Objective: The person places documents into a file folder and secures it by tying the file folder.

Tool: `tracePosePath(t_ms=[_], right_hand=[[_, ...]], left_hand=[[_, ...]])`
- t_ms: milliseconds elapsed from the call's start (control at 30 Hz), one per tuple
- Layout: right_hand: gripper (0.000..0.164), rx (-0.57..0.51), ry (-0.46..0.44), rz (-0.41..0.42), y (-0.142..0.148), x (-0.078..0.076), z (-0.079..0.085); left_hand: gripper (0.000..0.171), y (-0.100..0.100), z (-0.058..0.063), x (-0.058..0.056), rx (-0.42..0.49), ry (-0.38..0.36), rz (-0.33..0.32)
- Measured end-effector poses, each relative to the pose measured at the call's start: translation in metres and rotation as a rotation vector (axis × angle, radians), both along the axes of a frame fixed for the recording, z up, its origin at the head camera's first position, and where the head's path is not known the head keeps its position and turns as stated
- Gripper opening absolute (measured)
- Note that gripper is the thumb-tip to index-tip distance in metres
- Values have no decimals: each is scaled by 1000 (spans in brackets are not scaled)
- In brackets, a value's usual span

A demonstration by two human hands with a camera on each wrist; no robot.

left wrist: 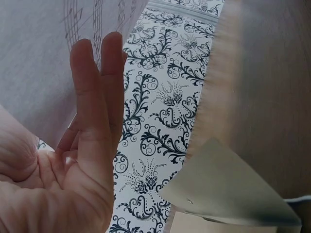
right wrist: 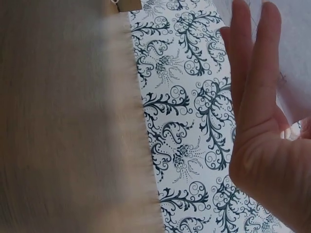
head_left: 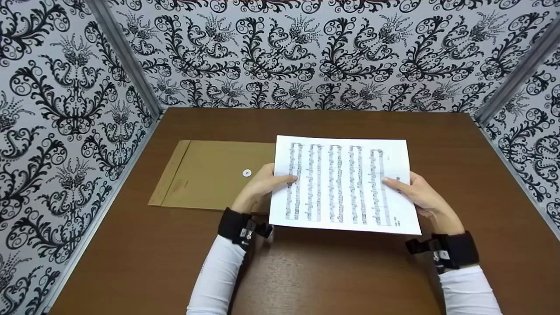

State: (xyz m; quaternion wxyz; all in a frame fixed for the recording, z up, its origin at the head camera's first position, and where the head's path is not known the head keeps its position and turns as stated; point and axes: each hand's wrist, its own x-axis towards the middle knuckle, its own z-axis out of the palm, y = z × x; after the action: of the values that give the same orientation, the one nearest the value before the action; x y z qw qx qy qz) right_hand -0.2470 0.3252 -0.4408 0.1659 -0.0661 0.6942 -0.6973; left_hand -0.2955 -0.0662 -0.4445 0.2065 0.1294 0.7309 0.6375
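A white sheet of music (head_left: 326,183), its staves running up and down, is held above the table between both hands. My left hand (head_left: 262,186) grips its left edge, thumb on the printed face and fingers behind; the left wrist view shows those fingers (left wrist: 90,97) against the back. At the opposite edge my right hand (head_left: 426,199) pinches the sheet the same way, with its fingers (right wrist: 262,73) behind the paper. Whether it is one sheet or several cannot be told. A brown envelope (head_left: 214,175) lies flat to the left, its right end hidden behind the music.
The brown wooden table (head_left: 332,271) extends around the envelope and under the sheet. Patterned black-and-white walls (head_left: 306,52) with grey corner strips enclose its back and sides. A white round disc (head_left: 247,173) sits on the envelope.
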Motion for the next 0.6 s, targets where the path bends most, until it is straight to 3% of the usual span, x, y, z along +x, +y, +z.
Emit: tracePosePath(t_ms=[400, 600], right_hand=[[15, 122, 37, -64, -7, 0, 2], [17, 180, 49, -94, -8, -2, 3]], left_hand=[[28, -5, 3, 0, -2, -13, 30], [38, -13, 2, -3, -24, 30, 62]])
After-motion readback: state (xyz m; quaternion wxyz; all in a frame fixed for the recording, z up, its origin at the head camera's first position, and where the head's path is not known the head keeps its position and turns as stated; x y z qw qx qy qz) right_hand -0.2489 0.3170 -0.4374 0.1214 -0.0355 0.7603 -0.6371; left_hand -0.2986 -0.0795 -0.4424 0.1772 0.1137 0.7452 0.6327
